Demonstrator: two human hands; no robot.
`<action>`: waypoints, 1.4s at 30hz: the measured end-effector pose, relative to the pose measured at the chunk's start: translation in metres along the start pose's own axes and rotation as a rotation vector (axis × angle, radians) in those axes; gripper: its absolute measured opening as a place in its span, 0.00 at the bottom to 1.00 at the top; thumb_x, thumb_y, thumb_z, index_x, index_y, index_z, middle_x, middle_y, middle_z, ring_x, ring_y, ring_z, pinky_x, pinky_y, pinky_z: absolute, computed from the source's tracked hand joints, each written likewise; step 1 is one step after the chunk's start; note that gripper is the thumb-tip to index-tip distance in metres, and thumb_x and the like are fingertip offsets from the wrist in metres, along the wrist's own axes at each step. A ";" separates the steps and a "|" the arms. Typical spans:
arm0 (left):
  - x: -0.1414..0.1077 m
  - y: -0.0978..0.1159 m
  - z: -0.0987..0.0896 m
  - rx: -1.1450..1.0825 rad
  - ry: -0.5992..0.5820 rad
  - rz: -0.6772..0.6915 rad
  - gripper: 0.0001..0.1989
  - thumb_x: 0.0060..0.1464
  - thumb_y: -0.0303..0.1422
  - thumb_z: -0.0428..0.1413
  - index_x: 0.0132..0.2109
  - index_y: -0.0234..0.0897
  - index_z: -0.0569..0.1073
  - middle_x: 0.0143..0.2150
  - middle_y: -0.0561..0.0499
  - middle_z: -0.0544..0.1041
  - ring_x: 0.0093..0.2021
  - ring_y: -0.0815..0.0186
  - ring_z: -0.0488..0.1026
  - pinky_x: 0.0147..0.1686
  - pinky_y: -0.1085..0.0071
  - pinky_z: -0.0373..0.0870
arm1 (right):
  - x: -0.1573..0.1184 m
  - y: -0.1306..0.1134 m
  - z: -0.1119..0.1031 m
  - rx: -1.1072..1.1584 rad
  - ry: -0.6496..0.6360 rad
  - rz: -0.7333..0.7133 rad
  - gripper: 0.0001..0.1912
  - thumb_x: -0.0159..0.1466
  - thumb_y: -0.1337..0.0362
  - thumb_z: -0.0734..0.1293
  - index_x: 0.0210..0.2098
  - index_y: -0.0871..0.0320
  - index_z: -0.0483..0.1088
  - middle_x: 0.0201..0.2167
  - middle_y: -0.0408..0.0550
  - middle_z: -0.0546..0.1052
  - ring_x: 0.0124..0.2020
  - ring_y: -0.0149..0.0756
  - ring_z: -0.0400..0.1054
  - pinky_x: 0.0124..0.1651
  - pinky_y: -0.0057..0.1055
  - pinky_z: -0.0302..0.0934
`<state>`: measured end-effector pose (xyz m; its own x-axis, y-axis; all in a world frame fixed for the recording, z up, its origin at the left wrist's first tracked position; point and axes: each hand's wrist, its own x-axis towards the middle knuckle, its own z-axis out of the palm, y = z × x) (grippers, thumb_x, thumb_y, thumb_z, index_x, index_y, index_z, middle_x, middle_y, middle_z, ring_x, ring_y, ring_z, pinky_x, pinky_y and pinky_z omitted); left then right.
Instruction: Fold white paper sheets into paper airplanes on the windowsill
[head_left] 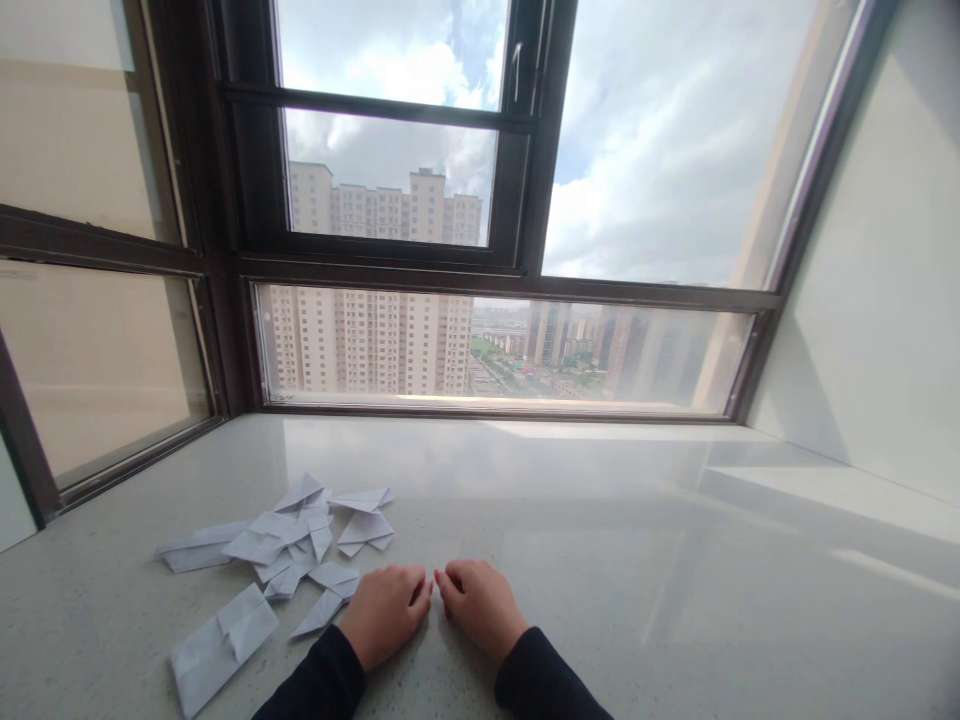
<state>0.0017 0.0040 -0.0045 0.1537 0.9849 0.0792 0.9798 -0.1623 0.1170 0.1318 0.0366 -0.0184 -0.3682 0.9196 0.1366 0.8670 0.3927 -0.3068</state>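
My left hand (388, 612) rests on the pale speckled sill (637, 600), its fingers curled into a loose fist. Close beside it, my right hand (480, 605) is curled the same way, with a small gap between the two. I see nothing in either hand. Just left of my left hand lies a folded white paper piece (327, 596), partly hidden by the hand. Farther left is a loose heap of folded white papers (277, 535). A pair of folded pieces (365, 520) lies behind my left hand. A larger folded paper rectangle (223, 650) sits nearest me at the left.
A dark-framed window (390, 268) rises behind the sill, with tall buildings and cloudy sky outside. Another window pane (105, 370) stands at the left, and a white wall (877, 270) bounds the right side. Sunlight streaks cross the sill at the right.
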 end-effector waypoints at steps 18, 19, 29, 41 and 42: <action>0.000 -0.001 0.003 0.000 0.018 0.008 0.17 0.55 0.35 0.38 0.30 0.37 0.70 0.28 0.48 0.75 0.32 0.64 0.71 0.29 0.72 0.58 | -0.001 0.001 0.001 0.000 0.009 -0.010 0.17 0.61 0.62 0.55 0.23 0.58 0.70 0.25 0.48 0.76 0.27 0.31 0.66 0.24 0.26 0.42; 0.000 -0.001 0.003 -0.008 0.021 0.009 0.17 0.55 0.35 0.38 0.30 0.37 0.70 0.28 0.48 0.75 0.32 0.64 0.71 0.28 0.73 0.58 | -0.001 0.001 0.001 -0.005 0.011 -0.012 0.17 0.60 0.62 0.55 0.23 0.58 0.70 0.25 0.48 0.76 0.27 0.31 0.66 0.24 0.26 0.42; -0.007 -0.016 -0.022 0.104 0.123 -0.173 0.12 0.47 0.28 0.46 0.39 0.34 0.70 0.44 0.40 0.71 0.46 0.52 0.65 0.39 0.60 0.61 | -0.002 -0.002 -0.005 0.019 -0.011 -0.015 0.17 0.60 0.63 0.54 0.23 0.58 0.71 0.24 0.47 0.76 0.26 0.32 0.67 0.24 0.27 0.43; -0.015 -0.013 -0.026 0.160 0.065 -0.270 0.23 0.46 0.13 0.37 0.44 0.30 0.68 0.37 0.38 0.74 0.34 0.55 0.73 0.29 0.62 0.68 | 0.001 0.002 0.001 0.147 0.021 -0.008 0.18 0.59 0.62 0.55 0.18 0.59 0.69 0.19 0.47 0.73 0.22 0.31 0.63 0.24 0.26 0.44; -0.014 -0.012 -0.026 0.147 0.083 -0.258 0.23 0.46 0.13 0.37 0.45 0.30 0.67 0.37 0.39 0.74 0.35 0.56 0.73 0.30 0.63 0.69 | 0.002 0.002 0.002 0.193 0.040 -0.016 0.20 0.60 0.61 0.55 0.17 0.59 0.68 0.17 0.46 0.72 0.22 0.30 0.62 0.24 0.26 0.44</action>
<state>-0.0152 -0.0094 0.0188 -0.1076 0.9832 0.1472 0.9941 0.1088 -0.0002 0.1323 0.0390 -0.0206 -0.3641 0.9139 0.1794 0.7794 0.4044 -0.4785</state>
